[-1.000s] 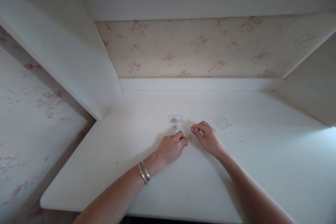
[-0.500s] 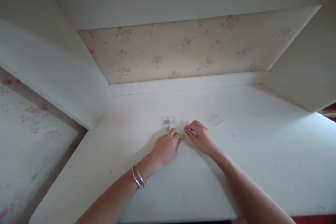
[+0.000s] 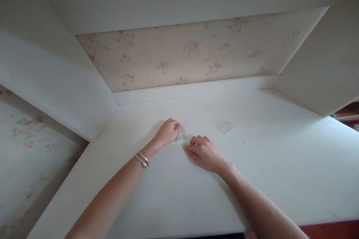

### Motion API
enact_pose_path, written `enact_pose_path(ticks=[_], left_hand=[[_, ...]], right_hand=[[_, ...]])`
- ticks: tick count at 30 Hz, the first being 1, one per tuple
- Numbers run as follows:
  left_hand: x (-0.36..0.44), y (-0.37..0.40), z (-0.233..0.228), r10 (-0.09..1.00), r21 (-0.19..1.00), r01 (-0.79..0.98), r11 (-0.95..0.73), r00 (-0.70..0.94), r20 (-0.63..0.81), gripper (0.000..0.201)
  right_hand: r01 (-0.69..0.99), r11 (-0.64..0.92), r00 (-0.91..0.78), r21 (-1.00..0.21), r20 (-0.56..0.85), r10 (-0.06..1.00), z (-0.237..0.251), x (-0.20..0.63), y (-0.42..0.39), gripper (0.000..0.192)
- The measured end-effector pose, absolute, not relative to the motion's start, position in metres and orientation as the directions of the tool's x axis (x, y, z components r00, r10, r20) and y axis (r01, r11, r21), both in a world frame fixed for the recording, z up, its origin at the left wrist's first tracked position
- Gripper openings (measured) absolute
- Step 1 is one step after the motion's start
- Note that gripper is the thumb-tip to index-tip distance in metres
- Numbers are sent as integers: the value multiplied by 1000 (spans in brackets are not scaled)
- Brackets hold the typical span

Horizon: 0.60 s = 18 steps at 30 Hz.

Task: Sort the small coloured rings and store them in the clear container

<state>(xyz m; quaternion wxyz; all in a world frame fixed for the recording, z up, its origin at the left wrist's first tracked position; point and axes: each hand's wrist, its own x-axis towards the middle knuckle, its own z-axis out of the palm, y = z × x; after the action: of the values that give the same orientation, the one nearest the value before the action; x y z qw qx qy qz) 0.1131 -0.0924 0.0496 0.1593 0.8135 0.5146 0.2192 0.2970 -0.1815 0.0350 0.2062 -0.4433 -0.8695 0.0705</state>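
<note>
My left hand (image 3: 167, 131), with two silver bangles (image 3: 141, 158) on its wrist, has its fingertips closed on a small clear plastic packet (image 3: 181, 133) lying on the white desk (image 3: 252, 164). Just to the right, my right hand (image 3: 202, 152) rests on the desk with its fingers curled, fingertips close to the packet. The small greenish round piece seen earlier is hidden; I cannot tell whether the right hand covers or holds it. A second clear plastic square (image 3: 223, 125) lies flat on the desk, further right and apart from both hands.
The desk sits in a white alcove with side panels left (image 3: 56, 93) and right (image 3: 316, 82), a shelf overhead, and floral wallpaper (image 3: 190, 56) behind. The desk's front edge runs along the bottom.
My left hand moved up and left from the small greenish piece to the clear packet and gripped it. My right hand slid down and left over where the piece lay. The camera shifted slightly.
</note>
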Motion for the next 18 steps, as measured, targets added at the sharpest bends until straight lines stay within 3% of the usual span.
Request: enact_pose_path(ticks=[13, 18], left_hand=[[116, -91, 46, 925, 413, 829, -377, 310, 221, 26], [106, -129, 51, 892, 490, 748, -448, 339, 298, 26]], right_hand=[[760, 590, -525, -272, 276, 805, 31, 294, -182, 21], [723, 561, -435, -402, 365, 823, 28, 295, -179, 20]])
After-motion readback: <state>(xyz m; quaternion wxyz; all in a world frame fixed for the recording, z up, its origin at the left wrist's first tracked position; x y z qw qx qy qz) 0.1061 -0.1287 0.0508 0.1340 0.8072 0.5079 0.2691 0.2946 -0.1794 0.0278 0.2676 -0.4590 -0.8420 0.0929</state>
